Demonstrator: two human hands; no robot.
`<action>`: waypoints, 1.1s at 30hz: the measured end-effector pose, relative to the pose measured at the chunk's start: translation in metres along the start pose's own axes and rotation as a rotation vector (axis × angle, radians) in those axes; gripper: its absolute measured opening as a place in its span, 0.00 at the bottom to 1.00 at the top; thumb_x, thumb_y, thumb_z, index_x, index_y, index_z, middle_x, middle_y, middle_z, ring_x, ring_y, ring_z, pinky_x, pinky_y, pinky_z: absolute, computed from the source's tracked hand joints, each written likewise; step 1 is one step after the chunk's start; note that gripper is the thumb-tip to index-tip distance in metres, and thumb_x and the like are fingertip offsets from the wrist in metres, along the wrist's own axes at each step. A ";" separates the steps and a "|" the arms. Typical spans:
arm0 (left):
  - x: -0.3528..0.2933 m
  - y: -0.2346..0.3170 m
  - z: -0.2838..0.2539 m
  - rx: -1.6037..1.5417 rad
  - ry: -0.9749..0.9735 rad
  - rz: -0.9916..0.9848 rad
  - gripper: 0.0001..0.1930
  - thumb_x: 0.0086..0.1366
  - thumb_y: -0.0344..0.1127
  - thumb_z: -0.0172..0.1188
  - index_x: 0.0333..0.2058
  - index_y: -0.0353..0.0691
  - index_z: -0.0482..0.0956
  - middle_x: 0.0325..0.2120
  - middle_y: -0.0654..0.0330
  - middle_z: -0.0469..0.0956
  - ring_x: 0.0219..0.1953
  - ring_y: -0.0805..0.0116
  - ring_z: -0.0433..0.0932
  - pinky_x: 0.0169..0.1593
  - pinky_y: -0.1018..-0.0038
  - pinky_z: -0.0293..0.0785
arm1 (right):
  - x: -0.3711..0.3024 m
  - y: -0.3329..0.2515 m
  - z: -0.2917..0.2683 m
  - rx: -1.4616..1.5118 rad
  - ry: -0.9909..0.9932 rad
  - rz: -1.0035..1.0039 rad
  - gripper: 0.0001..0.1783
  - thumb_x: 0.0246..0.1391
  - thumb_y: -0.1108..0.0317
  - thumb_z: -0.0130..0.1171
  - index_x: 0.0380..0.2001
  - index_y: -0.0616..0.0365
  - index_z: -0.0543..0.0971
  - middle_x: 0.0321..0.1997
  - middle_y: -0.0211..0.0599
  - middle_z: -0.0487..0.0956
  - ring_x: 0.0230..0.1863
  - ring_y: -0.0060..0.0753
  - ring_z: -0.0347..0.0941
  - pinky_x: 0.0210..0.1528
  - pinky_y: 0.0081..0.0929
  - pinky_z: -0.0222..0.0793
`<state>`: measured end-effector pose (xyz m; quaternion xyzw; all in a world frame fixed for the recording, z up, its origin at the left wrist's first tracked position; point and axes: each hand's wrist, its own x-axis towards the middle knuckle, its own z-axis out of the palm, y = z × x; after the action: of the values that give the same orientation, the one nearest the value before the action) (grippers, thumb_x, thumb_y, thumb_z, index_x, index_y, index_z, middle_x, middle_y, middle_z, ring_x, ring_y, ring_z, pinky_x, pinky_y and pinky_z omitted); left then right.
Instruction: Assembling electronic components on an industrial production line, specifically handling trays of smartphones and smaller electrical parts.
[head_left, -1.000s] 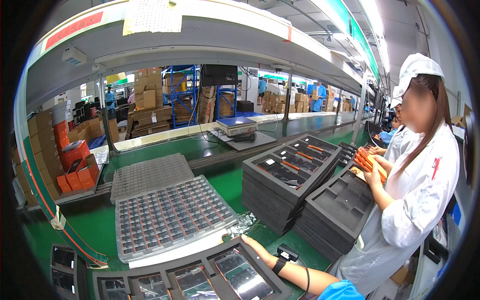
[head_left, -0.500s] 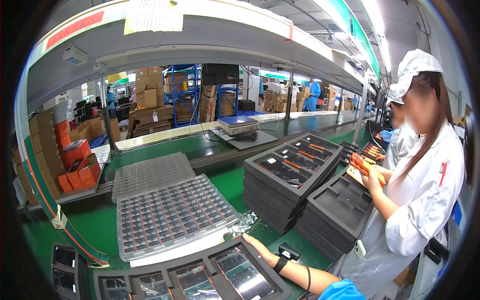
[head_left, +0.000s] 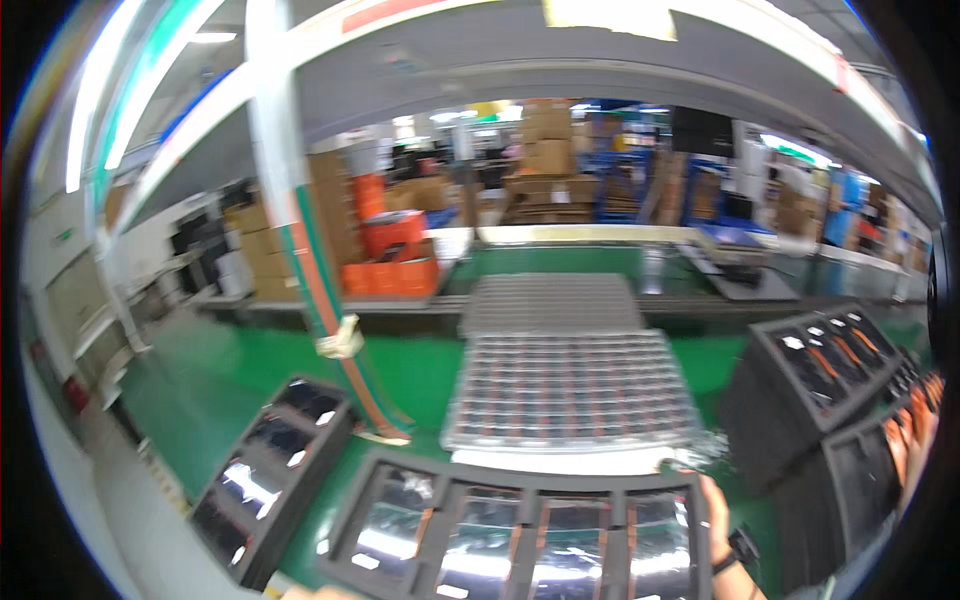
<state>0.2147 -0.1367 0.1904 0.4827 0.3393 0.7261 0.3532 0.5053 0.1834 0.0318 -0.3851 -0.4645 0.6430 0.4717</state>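
A black foam tray (head_left: 500,482) lies across the near middle, its pockets holding several glossy dark phone-sized panels (head_left: 570,545) with thin orange edges. My right hand (head_left: 716,520) wraps round the tray's right end, a dark band on its wrist. At the lower edge, near the tray's front left corner, only a blurred sliver of my left hand (head_left: 322,593) shows; its fingers cannot be made out. Just beyond the tray stands a clear compartment tray (head_left: 575,390) filled with rows of small dark parts. Another foam tray stack (head_left: 262,500) with similar panels stands to the left.
At the right are tall foam tray stacks (head_left: 770,400) and a co-worker's hands (head_left: 915,425) holding orange pieces. A taped post (head_left: 318,270) rises left of centre. Orange boxes (head_left: 392,275) and a blue-topped scale (head_left: 735,245) sit beyond the green bench (head_left: 220,370).
My view has swung left, bringing the left tray stack fully into sight and shifting the co-worker to the right rim. My right hand stays on the foam tray; a sliver of my left hand now appears.
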 end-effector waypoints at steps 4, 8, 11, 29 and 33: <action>-0.014 -0.044 -0.077 0.669 0.048 -0.503 0.47 0.61 0.78 0.42 0.65 0.44 0.64 0.68 0.48 0.56 0.71 0.45 0.50 0.69 0.48 0.49 | 0.007 0.011 -0.004 0.366 -0.141 0.038 0.28 0.64 0.44 0.47 0.49 0.59 0.77 0.46 0.39 0.81 0.46 0.36 0.76 0.50 0.34 0.72; 0.003 -0.057 -0.067 0.828 0.056 -0.533 0.39 0.71 0.69 0.32 0.63 0.42 0.68 0.65 0.50 0.63 0.73 0.47 0.47 0.72 0.56 0.40 | 0.010 0.005 -0.012 0.543 -0.182 0.297 0.22 0.64 0.53 0.49 0.48 0.60 0.79 0.48 0.40 0.81 0.48 0.38 0.76 0.52 0.33 0.72; 0.030 -0.063 -0.080 0.871 0.230 -0.583 0.27 0.76 0.54 0.36 0.58 0.39 0.71 0.53 0.55 0.73 0.59 0.59 0.67 0.64 0.64 0.58 | 0.008 0.005 -0.015 0.486 -0.127 0.372 0.23 0.66 0.54 0.48 0.51 0.62 0.78 0.51 0.38 0.80 0.51 0.37 0.76 0.55 0.31 0.71; 0.062 -0.069 -0.104 0.940 0.183 -0.781 0.32 0.54 0.35 0.74 0.56 0.34 0.73 0.49 0.59 0.79 0.51 0.72 0.74 0.56 0.75 0.68 | 0.015 0.005 -0.008 0.542 -0.163 0.232 0.19 0.59 0.56 0.50 0.42 0.59 0.80 0.41 0.38 0.82 0.43 0.37 0.77 0.50 0.33 0.72; 0.075 -0.041 -0.048 0.448 0.328 -0.716 0.27 0.55 0.34 0.73 0.52 0.36 0.72 0.46 0.61 0.79 0.49 0.76 0.76 0.55 0.73 0.71 | 0.010 -0.001 -0.004 0.544 -0.171 0.228 0.19 0.59 0.57 0.49 0.44 0.60 0.79 0.43 0.38 0.82 0.45 0.36 0.77 0.52 0.32 0.71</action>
<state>0.1558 -0.0598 0.1758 0.2781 0.6852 0.5334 0.4106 0.5063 0.1943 0.0309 -0.2388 -0.2673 0.8226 0.4415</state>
